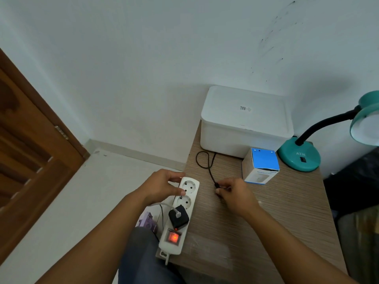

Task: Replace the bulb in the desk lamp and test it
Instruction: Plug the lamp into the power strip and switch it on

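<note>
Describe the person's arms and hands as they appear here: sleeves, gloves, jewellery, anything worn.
Both forearms are bare up to the frame edge, with no sleeves showing. The left hand and right hand wear no gloves, and no rings, watch or bracelet are visible on either. No markings show.

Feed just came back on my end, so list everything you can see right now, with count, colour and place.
desk lamp: one, teal with black neck, table's far right corner
bulb box: one, blue and white, beside the lamp base
storage box: one, white, lidded, back of table
lamp cord: one, black, looped in front of the storage box
power strip: one, white, red switch lit, table's left edge
black adapter: one, plugged into the strip
table: one, wood grain
door: one, brown, left
left hand: on the strip's far end
right hand: pinching the cord's end
</note>
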Action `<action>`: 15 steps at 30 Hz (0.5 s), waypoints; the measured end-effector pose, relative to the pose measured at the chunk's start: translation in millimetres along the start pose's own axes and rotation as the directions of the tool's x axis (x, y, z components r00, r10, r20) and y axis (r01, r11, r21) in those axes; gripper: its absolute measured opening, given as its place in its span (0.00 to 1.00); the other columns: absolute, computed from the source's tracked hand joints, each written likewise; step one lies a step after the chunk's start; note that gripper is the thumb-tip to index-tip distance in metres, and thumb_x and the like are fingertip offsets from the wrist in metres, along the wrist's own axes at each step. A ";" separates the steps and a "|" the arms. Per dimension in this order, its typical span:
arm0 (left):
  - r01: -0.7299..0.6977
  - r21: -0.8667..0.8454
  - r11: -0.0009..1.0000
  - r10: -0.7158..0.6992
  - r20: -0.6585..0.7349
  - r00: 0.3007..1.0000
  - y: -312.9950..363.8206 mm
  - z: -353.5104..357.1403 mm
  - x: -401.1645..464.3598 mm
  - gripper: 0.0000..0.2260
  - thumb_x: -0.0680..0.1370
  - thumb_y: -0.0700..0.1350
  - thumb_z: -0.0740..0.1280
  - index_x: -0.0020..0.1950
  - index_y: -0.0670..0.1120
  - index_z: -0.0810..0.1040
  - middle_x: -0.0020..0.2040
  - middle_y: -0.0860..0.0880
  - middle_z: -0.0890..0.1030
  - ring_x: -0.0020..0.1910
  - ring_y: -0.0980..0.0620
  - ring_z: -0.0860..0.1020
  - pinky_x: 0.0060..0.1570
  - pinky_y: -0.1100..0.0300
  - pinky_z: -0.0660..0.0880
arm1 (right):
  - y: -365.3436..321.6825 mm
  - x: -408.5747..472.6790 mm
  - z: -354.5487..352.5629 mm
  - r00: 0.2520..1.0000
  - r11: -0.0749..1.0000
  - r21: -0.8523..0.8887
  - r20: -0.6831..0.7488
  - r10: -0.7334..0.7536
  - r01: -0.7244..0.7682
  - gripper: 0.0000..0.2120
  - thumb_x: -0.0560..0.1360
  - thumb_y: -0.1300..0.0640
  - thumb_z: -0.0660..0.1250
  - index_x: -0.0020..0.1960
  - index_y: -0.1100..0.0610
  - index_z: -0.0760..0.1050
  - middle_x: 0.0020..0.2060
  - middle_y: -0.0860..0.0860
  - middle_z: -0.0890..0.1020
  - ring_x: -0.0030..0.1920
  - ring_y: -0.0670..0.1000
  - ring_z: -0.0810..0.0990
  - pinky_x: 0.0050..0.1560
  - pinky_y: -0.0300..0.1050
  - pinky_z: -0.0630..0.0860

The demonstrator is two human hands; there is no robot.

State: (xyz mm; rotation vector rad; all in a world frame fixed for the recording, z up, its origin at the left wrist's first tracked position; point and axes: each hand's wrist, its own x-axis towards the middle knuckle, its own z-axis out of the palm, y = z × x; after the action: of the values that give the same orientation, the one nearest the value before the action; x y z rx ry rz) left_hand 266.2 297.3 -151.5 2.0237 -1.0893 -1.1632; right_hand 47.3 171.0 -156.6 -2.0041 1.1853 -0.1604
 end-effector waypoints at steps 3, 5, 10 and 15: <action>-0.026 -0.022 0.999 0.027 0.057 0.998 0.5 -2.3 -1.3 0.24 0.70 0.40 0.78 0.63 0.58 0.81 0.55 0.61 0.83 0.53 0.63 0.81 0.52 0.66 0.70 | -12.3 -2.1 -2.6 0.996 0.996 0.077 -0.072 -0.049 0.055 0.11 0.75 0.57 0.71 0.57 0.53 0.82 0.41 0.41 0.80 0.41 0.39 0.77 0.43 0.32 0.73; -0.027 -0.033 0.999 0.029 0.067 0.997 0.8 -2.7 -2.1 0.24 0.70 0.40 0.78 0.62 0.59 0.81 0.56 0.61 0.83 0.53 0.64 0.81 0.51 0.67 0.69 | -23.1 -3.4 -4.7 0.990 0.986 0.134 -0.110 -0.090 0.104 0.10 0.74 0.57 0.72 0.55 0.51 0.83 0.41 0.41 0.81 0.42 0.39 0.79 0.43 0.33 0.75; 0.009 -0.088 0.996 -0.006 0.035 0.999 1.3 0.7 -4.1 0.23 0.70 0.41 0.78 0.63 0.58 0.81 0.57 0.60 0.83 0.55 0.67 0.78 0.57 0.61 0.68 | -44.0 -4.0 -4.2 0.976 0.944 0.268 -0.151 -0.155 0.191 0.10 0.73 0.57 0.73 0.54 0.51 0.83 0.40 0.44 0.84 0.43 0.44 0.83 0.48 0.43 0.80; 0.001 -0.104 0.995 -0.002 -0.012 1.000 -2.8 6.0 -5.9 0.22 0.70 0.42 0.78 0.61 0.59 0.82 0.57 0.61 0.83 0.54 0.70 0.77 0.52 0.69 0.67 | -50.3 -3.6 8.1 0.959 0.936 0.211 -0.090 -0.270 0.283 0.07 0.74 0.58 0.72 0.48 0.47 0.83 0.39 0.41 0.83 0.42 0.39 0.81 0.45 0.37 0.78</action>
State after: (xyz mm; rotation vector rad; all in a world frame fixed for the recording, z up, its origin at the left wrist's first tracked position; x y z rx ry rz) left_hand 260.2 303.4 -153.9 1.9495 -1.0013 -1.1822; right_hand 83.7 191.2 -127.0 -1.9676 0.8717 -0.4764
